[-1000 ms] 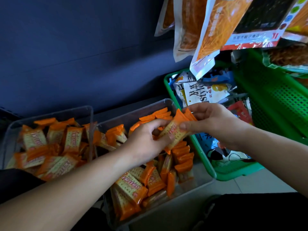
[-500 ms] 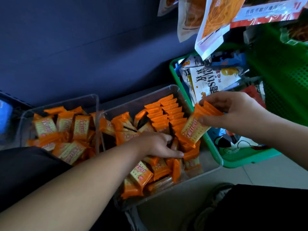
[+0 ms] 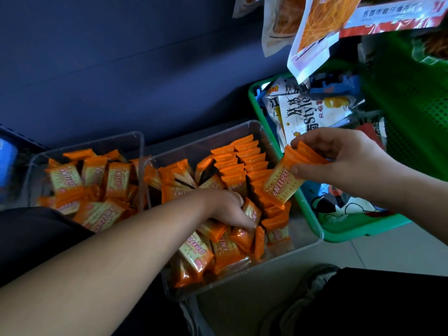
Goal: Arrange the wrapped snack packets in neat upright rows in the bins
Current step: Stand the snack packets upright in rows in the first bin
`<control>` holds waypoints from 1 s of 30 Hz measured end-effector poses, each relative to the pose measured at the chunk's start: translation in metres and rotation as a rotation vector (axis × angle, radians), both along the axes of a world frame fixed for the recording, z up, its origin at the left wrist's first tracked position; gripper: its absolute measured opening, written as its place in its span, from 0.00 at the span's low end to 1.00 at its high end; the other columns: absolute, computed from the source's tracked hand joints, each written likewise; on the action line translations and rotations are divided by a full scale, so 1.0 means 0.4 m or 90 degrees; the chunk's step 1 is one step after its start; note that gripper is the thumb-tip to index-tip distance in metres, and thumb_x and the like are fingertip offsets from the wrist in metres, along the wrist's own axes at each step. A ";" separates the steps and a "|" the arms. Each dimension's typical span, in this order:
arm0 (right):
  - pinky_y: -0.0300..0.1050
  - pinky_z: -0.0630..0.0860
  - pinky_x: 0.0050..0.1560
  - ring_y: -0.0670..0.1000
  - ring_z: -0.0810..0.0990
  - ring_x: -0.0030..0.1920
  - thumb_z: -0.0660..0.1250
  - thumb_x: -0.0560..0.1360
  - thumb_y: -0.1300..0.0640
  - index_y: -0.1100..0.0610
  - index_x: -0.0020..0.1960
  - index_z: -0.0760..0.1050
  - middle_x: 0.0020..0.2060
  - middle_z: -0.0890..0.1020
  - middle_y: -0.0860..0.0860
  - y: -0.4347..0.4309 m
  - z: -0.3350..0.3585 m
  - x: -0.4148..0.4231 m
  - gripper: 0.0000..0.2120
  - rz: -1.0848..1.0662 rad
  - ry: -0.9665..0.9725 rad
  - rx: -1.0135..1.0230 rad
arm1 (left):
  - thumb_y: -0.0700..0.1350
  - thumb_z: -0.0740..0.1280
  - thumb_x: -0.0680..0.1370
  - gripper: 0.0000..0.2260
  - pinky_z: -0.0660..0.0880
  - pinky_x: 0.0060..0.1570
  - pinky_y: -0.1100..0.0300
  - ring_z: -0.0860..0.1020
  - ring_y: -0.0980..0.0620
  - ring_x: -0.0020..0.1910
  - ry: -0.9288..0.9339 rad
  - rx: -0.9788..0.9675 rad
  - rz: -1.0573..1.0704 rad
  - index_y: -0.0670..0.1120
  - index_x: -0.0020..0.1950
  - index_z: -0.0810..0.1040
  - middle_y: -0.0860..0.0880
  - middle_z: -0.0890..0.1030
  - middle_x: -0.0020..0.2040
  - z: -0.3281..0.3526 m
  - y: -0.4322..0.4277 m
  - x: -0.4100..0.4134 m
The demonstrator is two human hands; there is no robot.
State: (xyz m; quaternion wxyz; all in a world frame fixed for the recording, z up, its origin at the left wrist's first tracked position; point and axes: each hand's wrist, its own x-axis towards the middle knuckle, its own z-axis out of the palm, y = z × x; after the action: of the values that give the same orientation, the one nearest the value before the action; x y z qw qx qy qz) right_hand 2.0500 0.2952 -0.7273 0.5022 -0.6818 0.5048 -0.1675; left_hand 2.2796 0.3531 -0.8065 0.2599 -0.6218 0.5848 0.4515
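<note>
Two clear plastic bins hold orange cracker packets. The right bin (image 3: 312, 241) has two upright rows of packets (image 3: 242, 161) along its far right side and loose packets (image 3: 196, 253) at the front. My left hand (image 3: 230, 209) is down inside this bin, fingers closed around a loose packet (image 3: 252, 212). My right hand (image 3: 344, 161) hovers over the bin's right rim, pinching a small stack of packets (image 3: 283, 180). The left bin (image 3: 135, 139) holds a jumbled heap of packets (image 3: 94, 185).
A green basket (image 3: 315, 221) of mixed snack bags sits right of the clear bins, with a taller green crate (image 3: 417, 122) behind it. Hanging snack bags (image 3: 312, 32) dangle above. A dark blue wall runs behind. My shoe (image 3: 303, 297) and dark trousers lie below.
My left hand let go of the stack and dropped into the right bin onto a loose packet. My right hand carried the stack slightly to the right.
</note>
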 end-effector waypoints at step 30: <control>0.51 0.68 0.71 0.54 0.69 0.70 0.72 0.76 0.44 0.43 0.75 0.67 0.69 0.72 0.49 -0.003 -0.217 0.250 0.30 0.455 0.424 -0.288 | 0.48 0.85 0.66 0.23 0.83 0.57 0.48 0.86 0.53 0.50 0.275 -0.302 0.517 0.61 0.56 0.81 0.54 0.87 0.50 0.151 0.181 0.229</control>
State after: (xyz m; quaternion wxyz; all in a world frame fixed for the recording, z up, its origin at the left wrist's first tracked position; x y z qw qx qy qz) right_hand 2.1500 0.2940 -0.8140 0.1812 -0.9185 0.3248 0.1345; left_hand 2.3713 0.4253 -0.7460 -0.2110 -0.7330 0.4232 0.4889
